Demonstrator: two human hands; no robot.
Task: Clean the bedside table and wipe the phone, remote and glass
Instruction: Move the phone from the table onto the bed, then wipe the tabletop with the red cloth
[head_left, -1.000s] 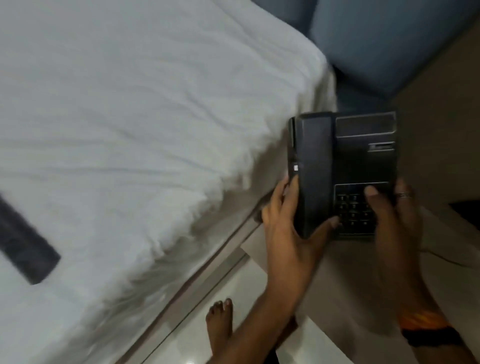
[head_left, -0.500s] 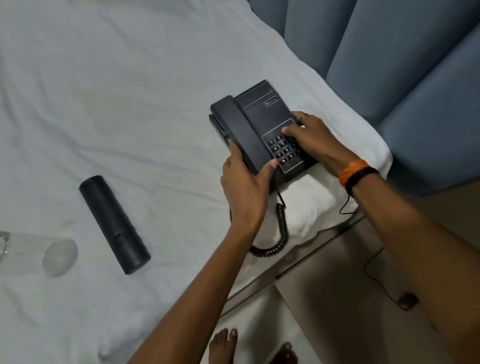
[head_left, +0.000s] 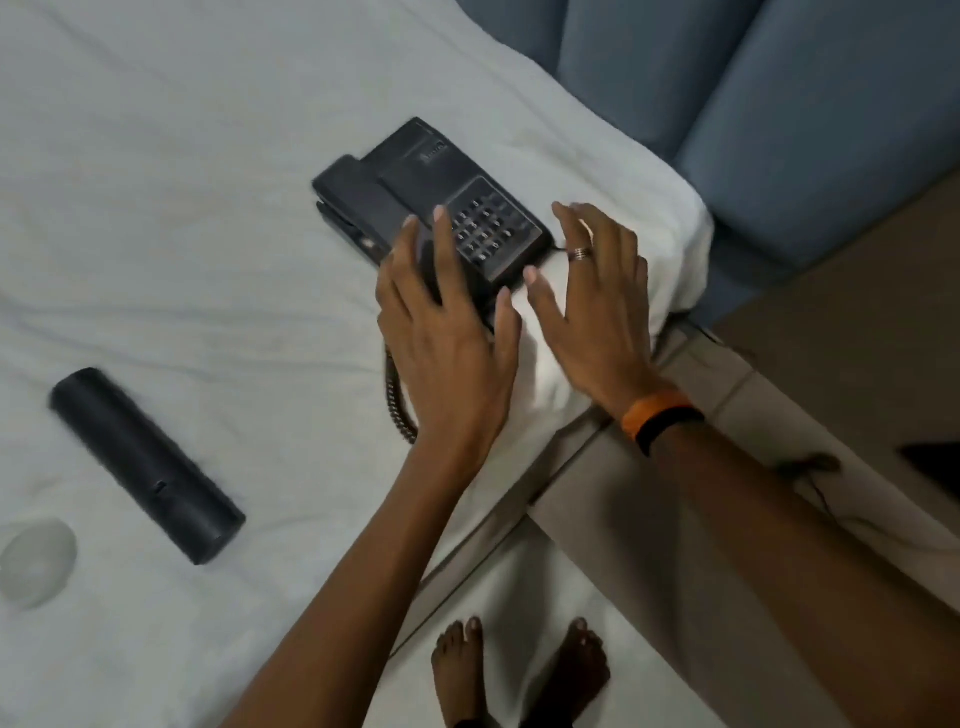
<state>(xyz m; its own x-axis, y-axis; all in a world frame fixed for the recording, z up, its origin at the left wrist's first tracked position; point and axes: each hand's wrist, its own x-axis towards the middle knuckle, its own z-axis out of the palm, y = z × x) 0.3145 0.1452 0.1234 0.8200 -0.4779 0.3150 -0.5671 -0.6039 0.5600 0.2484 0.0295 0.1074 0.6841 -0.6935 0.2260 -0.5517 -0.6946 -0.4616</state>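
1. Phone (head_left: 415, 187) lies flat on the white bed (head_left: 182, 208) near its corner, handset in the cradle.
2. Left hand (head_left: 447, 338) — fingers spread, gripping nothing — covers the phone's near edge.
3. Right hand (head_left: 597, 306) is splayed beside it, empty.
4. Remote (head_left: 145, 462) and glass (head_left: 36, 561) lie further left.

Phone (head_left: 415, 192) is lying on the white bed (head_left: 182, 182). Left hand (head_left: 449, 332) and right hand (head_left: 597, 306) are hovering over its near end, fingers spread. Remote (head_left: 148, 465) and glass (head_left: 36, 561) are lying apart.
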